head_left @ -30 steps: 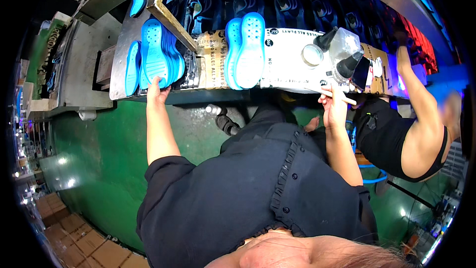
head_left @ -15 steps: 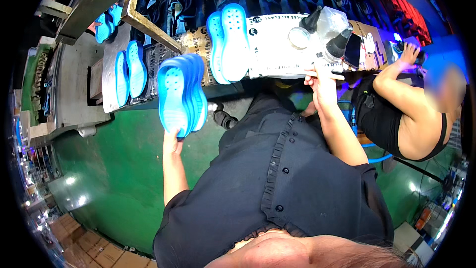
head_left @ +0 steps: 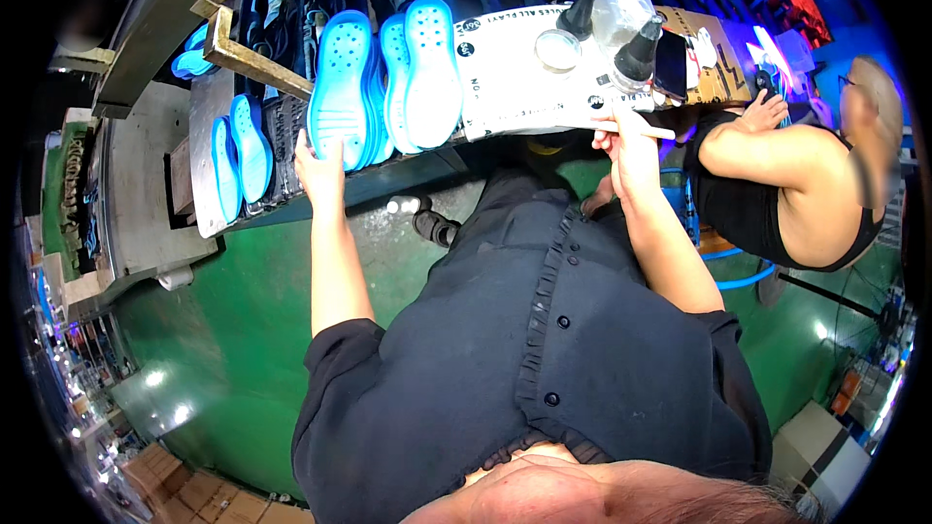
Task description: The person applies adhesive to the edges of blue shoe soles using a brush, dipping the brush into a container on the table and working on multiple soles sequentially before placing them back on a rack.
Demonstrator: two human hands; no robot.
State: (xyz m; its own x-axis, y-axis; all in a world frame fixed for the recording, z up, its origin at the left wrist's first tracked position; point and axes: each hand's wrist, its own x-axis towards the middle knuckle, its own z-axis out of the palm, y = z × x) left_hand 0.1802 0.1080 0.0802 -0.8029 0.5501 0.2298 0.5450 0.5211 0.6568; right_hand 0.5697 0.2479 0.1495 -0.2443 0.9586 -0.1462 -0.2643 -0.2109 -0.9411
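- A stack of blue soles (head_left: 338,87) is held at the front edge of the bench (head_left: 203,157), just left of paired blue soles (head_left: 432,78).
- Its lower end is clamped in the left hand (head_left: 322,173).
- A pale stick (head_left: 658,132) is gripped by the right hand's (head_left: 629,150) curled fingers.
- Half a second earlier, the stack was held clear of the bench, above the floor.

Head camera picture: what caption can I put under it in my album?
Left hand on a stack of blue soles, right hand holding a thin pale stick.
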